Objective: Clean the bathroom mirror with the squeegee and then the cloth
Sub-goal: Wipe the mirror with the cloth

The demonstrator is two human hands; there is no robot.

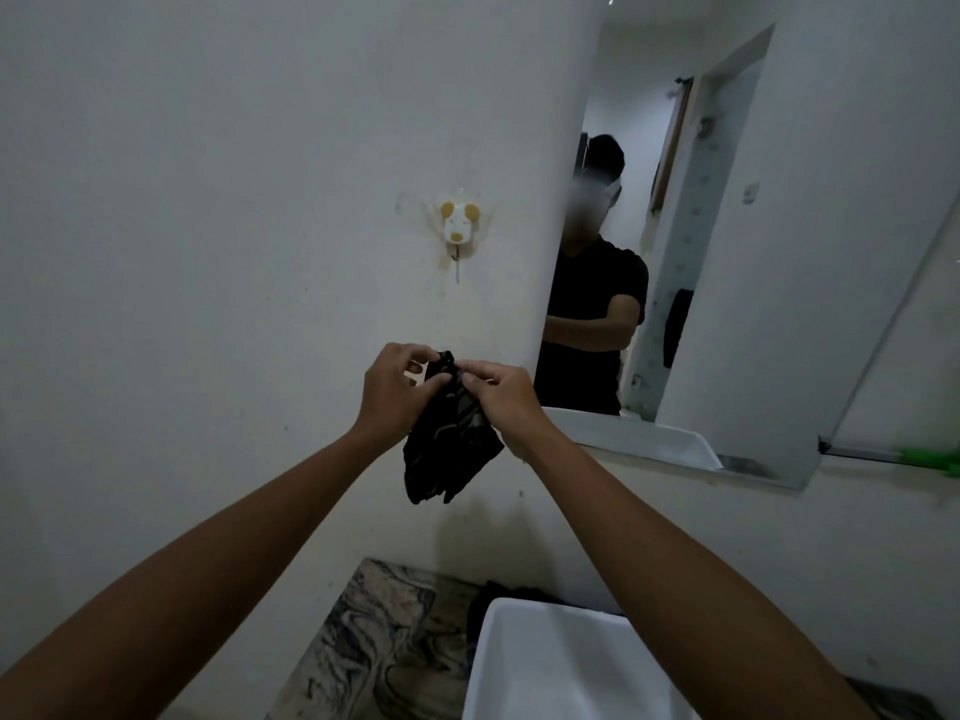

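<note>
Presently, both bare forearms were raised before the white painted wall (208, 200), meeting at the centre of the view. The left hand (395, 392) was closed in a narrow pinch on the upper left edge of the dark, crumpled cloth (447, 449), thumb and fingers gathered at its top. A small white object showed between those fingers; its nature could not be determined. The cloth hung limp below both hands, clear of the wall and above the basin. The right hand (501, 402) was likewise closed narrowly on the cloth's upper right edge, fingertips touching the fabric just beside the left hand.

Above the hands, a small white wall hook shaped like an animal's face with tan ears (458, 226) was fixed to the wall, with brownish staining around it.

Lower in the view, a marble-patterned desk (374, 646) carried a white rectangular basin (550, 667), with a dark item lying behind the basin's rim.

To the right, the frameless rectangular wall mirror (753, 252) was mounted just beside the hands, untouched by either. It reflected a person in a black short-sleeved shirt. At the far right, a green-tipped object (930, 457) protruded past the mirror's lower corner; whether it was the squeegee could not be told.
</note>
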